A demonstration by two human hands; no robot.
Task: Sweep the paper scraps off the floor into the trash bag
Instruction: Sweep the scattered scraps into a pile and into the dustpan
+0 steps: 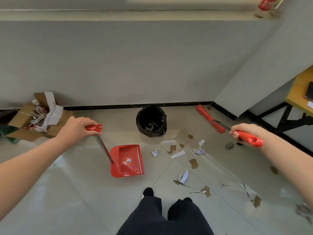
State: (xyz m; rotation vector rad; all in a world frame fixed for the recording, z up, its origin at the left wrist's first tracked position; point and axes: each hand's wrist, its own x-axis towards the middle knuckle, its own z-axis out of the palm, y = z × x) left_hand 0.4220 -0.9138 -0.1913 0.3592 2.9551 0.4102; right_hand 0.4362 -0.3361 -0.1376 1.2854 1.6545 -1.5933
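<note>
The left grip [79, 127], a bare hand, is curling round the red top of the long-handled red plastic dustpan [127, 161], whose pan is sitting low at the glossy pale tiled floor [76, 192] with its open edge seemingly facing right toward the litter. The right grip [243, 131] is wrapping the red handle end of the red plastic-bristled broom [210, 118], whose head is reaching out near the dark skirting board [118, 104], beyond most of the mess. The scraps of white paper and brown card [193, 163] are lying scattered on the floor from just right of the pan out to the right, past the person's feet, some crumpled, some in flat strips. They are looking feather-light and limp, so they are likely going to skid and flutter on the slick tile. Short, low strokes are probably suiting them better than hard flicks, and flat pieces may be slipping under the pan's edge. Both tools are looking light and stiff; holding them at the handle tops is giving reach but looser control at the working ends. The open black plastic trash bag [151, 122] is standing near the wall, just beyond the pan. Open floor is lying to the left and front, while the wall corner, the yellow tabletop on black legs [298, 92] and the brown cardboard box of rubbish [25, 119] are hemming in the sides.
</note>
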